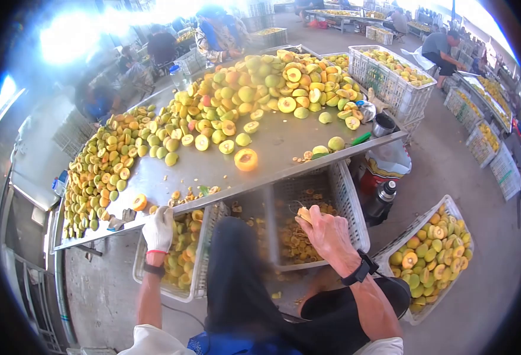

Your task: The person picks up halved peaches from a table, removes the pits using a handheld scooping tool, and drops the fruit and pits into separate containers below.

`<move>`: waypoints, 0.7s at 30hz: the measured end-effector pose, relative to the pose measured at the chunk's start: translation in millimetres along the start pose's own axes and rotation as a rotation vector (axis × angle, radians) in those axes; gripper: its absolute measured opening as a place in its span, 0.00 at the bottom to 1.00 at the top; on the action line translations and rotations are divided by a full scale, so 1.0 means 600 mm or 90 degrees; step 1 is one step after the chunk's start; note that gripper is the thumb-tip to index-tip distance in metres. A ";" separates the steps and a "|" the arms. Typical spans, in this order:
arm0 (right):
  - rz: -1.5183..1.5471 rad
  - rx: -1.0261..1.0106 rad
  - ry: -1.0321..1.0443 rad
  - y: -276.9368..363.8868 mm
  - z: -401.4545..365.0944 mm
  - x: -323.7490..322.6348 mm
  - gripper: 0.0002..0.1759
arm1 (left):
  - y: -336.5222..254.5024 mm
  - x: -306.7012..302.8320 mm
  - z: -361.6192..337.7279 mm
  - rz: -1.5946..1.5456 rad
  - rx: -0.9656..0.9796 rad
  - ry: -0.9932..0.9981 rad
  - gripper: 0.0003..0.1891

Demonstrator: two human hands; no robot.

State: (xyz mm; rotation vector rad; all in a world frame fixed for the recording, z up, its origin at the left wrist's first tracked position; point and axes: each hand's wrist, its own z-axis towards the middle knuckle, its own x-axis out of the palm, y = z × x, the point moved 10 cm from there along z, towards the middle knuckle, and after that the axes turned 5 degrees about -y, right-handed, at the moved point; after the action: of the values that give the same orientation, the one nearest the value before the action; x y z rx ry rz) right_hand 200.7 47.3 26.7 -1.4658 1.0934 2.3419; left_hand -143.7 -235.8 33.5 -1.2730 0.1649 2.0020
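My left hand (158,229), in a white glove, is at the front edge of the metal table (260,177), above a crate of fruit (180,251); what its fingers hold, if anything, is hidden. Bare, my right hand (325,232) is closed around the pale handle of a small tool (299,212) with a thin wire-like loop. It is over a crate (364,234) containing pits and scraps. Halved yellow-green fruit (242,92) lies heaped across the table. A larger orange half (246,159) rests nearer the front, and another (139,202) lies near my left hand.
At the right stand a crate of fruit halves (432,251), a dark thermos (381,201) and a red-and-white bag (386,160). A metal cup (383,124) and green-handled knife (361,139) are on the table's right end. People work at tables behind.
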 end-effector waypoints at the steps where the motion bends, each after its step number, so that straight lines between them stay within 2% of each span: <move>1: 0.001 -0.006 0.003 0.004 0.002 0.001 0.18 | 0.004 -0.003 0.006 0.009 0.017 -0.031 0.15; 3: 0.012 -0.013 -0.002 0.013 0.011 -0.001 0.18 | -0.005 -0.010 0.021 0.020 0.046 -0.092 0.14; 4: 0.012 -0.006 0.003 0.012 0.016 0.008 0.18 | -0.003 0.001 0.036 -0.043 0.018 -0.100 0.15; 7: 0.018 -0.015 0.003 0.025 0.035 0.022 0.19 | -0.012 0.091 0.113 -0.095 -0.036 -0.003 0.17; 11: 0.005 -0.059 -0.037 0.047 0.059 0.034 0.20 | -0.105 0.198 0.232 -0.061 0.077 0.018 0.18; 14: 0.029 -0.018 0.036 0.046 0.073 0.052 0.21 | -0.141 0.289 0.310 -0.061 0.099 0.068 0.19; 21: 0.023 -0.008 0.050 0.018 0.085 0.071 0.21 | -0.205 0.453 0.428 0.001 0.142 0.135 0.25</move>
State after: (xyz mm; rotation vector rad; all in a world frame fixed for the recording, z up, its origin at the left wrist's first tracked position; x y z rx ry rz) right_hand 137.5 63.5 9.0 -1.5686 1.1347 2.3372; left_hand -313.3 113.8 -29.6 -1.3369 0.4773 1.7897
